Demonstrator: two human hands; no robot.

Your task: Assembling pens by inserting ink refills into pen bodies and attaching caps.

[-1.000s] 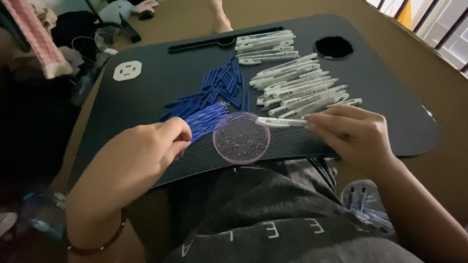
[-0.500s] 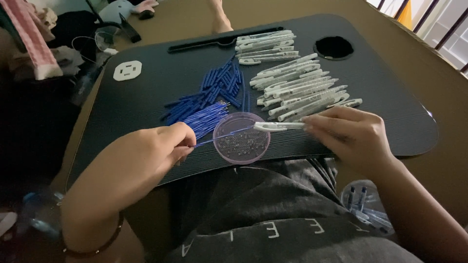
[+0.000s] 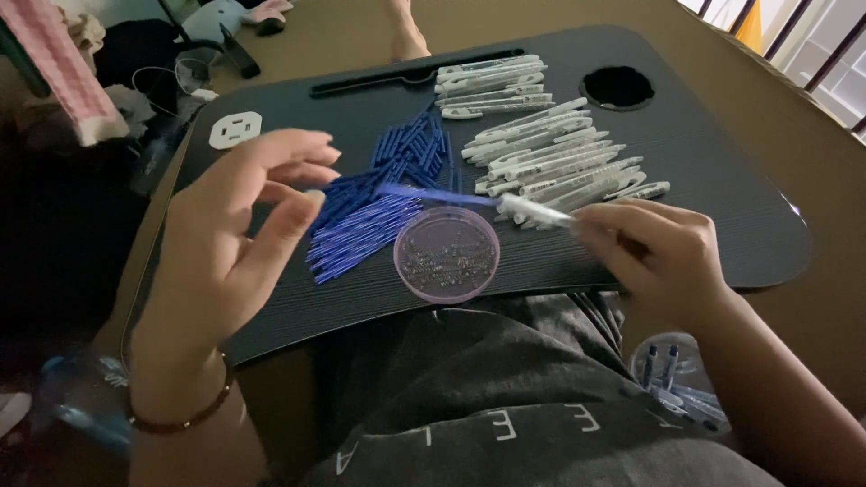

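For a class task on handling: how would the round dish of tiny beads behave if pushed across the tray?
The dish looks shallow and thin, so probably light and easy to slide on the flat tray. With no lid visible, its beads would likely roll and could spill if jolted.

Hands: two, my left [image 3: 236,236] and my right [image 3: 663,255].
Surface [image 3: 722,180]: one, a dark lap tray on my legs.
Round clear dish [image 3: 446,253]: one, with many tiny pieces, too small to count.
White pen barrels [image 3: 550,158]: two heaps, over twenty, exact number unclear.
Blue refills [image 3: 365,225]: dozens, heaped, uncountable.
Round hole in tray [image 3: 619,87]: one.
White socket plate [image 3: 234,130]: one.
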